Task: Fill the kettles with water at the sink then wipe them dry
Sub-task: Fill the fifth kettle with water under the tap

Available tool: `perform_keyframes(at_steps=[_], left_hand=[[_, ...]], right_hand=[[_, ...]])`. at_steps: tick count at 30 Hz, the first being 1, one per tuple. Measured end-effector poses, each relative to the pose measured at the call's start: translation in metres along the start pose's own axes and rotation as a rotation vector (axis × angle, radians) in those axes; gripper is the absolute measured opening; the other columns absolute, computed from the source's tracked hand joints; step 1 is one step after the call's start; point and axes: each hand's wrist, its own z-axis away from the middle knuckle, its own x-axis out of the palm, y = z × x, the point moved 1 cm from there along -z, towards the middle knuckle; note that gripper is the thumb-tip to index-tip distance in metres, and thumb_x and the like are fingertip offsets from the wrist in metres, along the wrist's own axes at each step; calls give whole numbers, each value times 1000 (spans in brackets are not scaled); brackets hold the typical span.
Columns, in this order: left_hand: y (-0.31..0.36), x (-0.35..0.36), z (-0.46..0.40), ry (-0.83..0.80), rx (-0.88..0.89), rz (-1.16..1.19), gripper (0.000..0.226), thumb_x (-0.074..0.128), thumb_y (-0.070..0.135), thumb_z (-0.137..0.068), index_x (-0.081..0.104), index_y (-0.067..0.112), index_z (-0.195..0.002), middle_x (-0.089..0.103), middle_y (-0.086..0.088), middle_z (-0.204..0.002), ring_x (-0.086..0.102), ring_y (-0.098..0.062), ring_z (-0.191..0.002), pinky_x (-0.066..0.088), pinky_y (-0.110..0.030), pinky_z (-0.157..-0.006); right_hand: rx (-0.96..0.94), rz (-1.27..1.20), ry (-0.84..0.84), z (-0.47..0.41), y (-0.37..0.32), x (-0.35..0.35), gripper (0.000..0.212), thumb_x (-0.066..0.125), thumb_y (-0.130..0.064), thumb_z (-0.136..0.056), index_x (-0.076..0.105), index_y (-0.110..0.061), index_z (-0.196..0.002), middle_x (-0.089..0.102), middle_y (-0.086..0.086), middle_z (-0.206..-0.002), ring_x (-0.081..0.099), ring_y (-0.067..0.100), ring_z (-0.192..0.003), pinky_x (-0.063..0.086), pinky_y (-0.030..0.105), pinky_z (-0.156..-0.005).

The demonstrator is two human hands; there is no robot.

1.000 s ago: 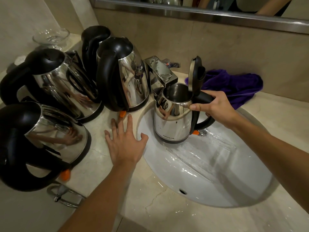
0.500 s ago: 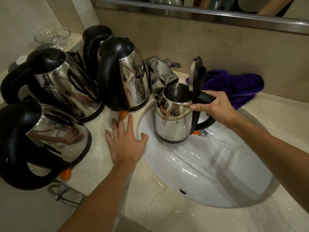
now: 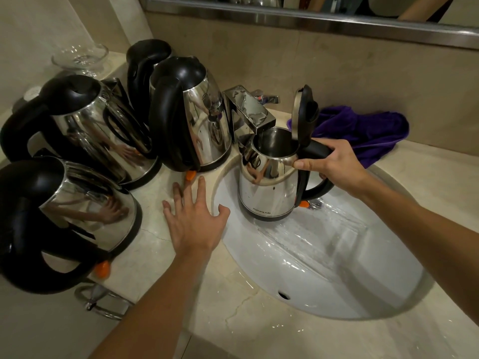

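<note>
Nothing has shifted since a second ago: the right hand (image 3: 334,164) grips the open-lidded steel kettle (image 3: 269,187) by its black handle, under the faucet (image 3: 246,110) over the sink (image 3: 324,268). The left hand (image 3: 194,224), fingers spread, rests flat on the counter (image 3: 233,320) left of the sink.

Left hand (image 3: 193,224) lies flat, palm down, fingers spread wide and pointing away from the body — thumb sticks out to the right. Left arm is bare and runs up from the bottom edge, pretty straight. Right hand (image 3: 334,161) is curled tight in a grip — thumb on top pointing left, other fingers wrapped under. Right arm is bare too, comes in from the right edge, wrist bent a bit.
</note>
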Motion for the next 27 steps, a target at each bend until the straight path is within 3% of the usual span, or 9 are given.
perform_keyframes(at_steps=[9,15,19,25,27], left_hand=[[0,-1,0,-13,7,-5,82,32,63,-94,2,31,-163,9,-3,-170,1,-27,-157,7,-54,-124],[0,-2,0,-15,5,-5,81,32,64,-94,2,31,-163,9,-2,-170,1,-27,-157,7,-54,-124],[1,-2,1,-9,3,-10,81,33,63,-94,4,31,-163,13,-3,-169,3,-27,-157,8,-54,-123],[1,-4,0,-29,3,-18,82,33,65,-95,2,31,-163,9,-3,-170,0,-27,-157,7,-54,-124],[1,-4,0,-32,4,-23,82,33,65,-95,1,32,-162,8,-3,-170,0,-27,-157,7,-53,-124]], right_hand=[[10,-2,-5,-1,0,-1,27,75,-6,-86,69,-14,-112,68,-19,-66,60,-6,-60,44,7,-55],[19,-23,2,-1,-3,1,34,78,-23,-77,69,-19,-109,68,-18,-67,59,-5,-60,43,8,-55],[4,-19,-9,-1,-2,0,28,75,-5,-86,67,-21,-108,67,-20,-65,59,-6,-58,43,7,-55],[-3,-36,-9,-1,-4,1,26,77,-15,-80,69,-24,-103,68,-15,-67,57,-2,-57,43,9,-54],[0,-33,-11,-1,-3,0,25,77,-10,-82,69,-23,-103,68,-15,-67,57,-3,-57,43,9,-54]])
